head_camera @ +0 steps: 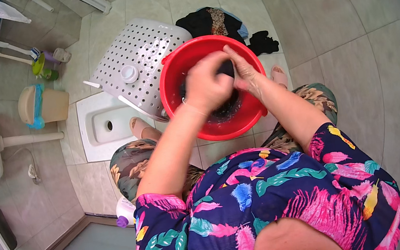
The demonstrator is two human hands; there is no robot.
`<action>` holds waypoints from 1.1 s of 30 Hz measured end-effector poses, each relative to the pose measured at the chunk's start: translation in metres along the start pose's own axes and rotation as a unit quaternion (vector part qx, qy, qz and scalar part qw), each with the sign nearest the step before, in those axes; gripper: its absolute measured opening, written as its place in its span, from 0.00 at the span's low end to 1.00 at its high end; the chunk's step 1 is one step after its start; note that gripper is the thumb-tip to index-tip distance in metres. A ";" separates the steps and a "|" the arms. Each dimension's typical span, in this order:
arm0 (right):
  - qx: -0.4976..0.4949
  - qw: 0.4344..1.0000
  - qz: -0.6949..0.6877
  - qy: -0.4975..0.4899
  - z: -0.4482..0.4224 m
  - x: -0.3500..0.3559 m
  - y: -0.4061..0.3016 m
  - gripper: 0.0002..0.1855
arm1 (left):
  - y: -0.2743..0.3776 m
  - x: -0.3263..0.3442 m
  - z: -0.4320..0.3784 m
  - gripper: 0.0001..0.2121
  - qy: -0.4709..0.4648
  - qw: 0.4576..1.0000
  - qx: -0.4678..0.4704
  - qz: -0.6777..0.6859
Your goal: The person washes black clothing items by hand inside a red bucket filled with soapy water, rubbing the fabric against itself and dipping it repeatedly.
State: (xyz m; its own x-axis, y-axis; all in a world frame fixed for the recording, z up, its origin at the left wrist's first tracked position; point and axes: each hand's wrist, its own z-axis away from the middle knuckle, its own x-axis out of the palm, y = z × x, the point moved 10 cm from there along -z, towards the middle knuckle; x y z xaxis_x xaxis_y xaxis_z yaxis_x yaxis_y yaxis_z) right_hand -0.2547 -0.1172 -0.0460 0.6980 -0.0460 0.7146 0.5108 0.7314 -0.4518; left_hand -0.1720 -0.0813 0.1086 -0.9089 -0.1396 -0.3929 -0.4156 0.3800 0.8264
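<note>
In front of me a red plastic basin (220, 131) stands on the tiled floor between my feet. Sudsy water and dark wet cloth (226, 111) fill its bottom. My left hand (208, 83), blurred by motion, is closed over a black garment (225, 68) above the water. Against the same garment presses my right hand (242, 67), wet and a little to the right, its fingers bent toward the left hand. Most of the garment is hidden by the two hands.
Left of the basin lies an overturned perforated basket (110, 66) bearing a white cap (129, 74). Beyond are dark clothes (196, 24) and a small black cloth (262, 42). A squat toilet (104, 149), a lidded bin (53, 104) and a purple-capped bottle (125, 210) are leftward.
</note>
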 end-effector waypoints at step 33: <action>-0.150 0.925 0.325 -0.125 0.002 0.015 -0.033 0.11 | -0.110 0.041 0.062 0.13 -0.286 0.824 -0.416 0.258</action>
State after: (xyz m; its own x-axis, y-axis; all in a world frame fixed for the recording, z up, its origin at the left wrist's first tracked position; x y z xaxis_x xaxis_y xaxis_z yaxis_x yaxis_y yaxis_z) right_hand -0.2621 -0.1407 -0.0188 0.7873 0.5238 0.3251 0.1671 0.3264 -0.9304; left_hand -0.1620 -0.0720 -0.0234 -0.9059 0.3888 0.1680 -0.0753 -0.5382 0.8394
